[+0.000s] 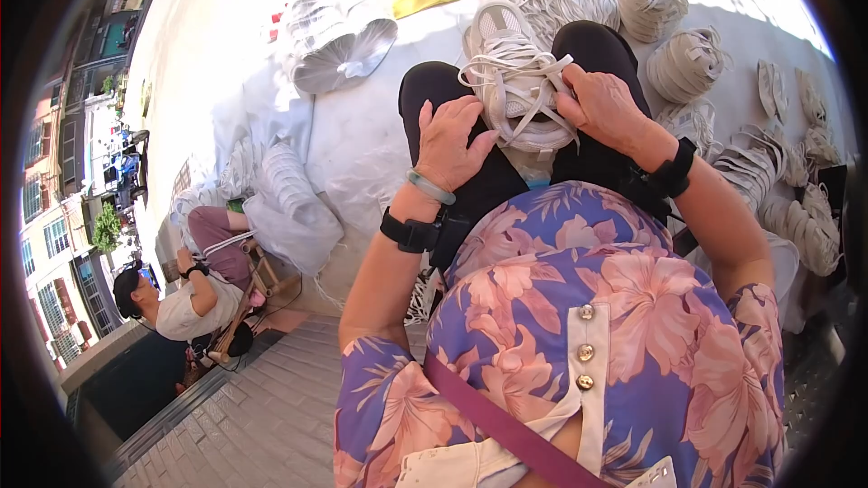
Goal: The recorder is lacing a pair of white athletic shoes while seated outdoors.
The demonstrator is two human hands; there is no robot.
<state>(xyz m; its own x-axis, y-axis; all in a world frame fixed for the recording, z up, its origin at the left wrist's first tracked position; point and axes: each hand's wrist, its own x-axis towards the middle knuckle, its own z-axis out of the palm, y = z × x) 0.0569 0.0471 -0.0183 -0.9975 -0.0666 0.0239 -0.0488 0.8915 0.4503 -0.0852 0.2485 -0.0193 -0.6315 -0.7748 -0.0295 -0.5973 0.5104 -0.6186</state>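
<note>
On your lap lies a white sneaker (515, 72), its long axis running straight away from you, toe pointing outward and heel toward your body. Your left hand (449, 145) rests with fingers spread against its near left side, while your right hand (604, 107) is pinched together on the loose white laces (520, 90).
</note>
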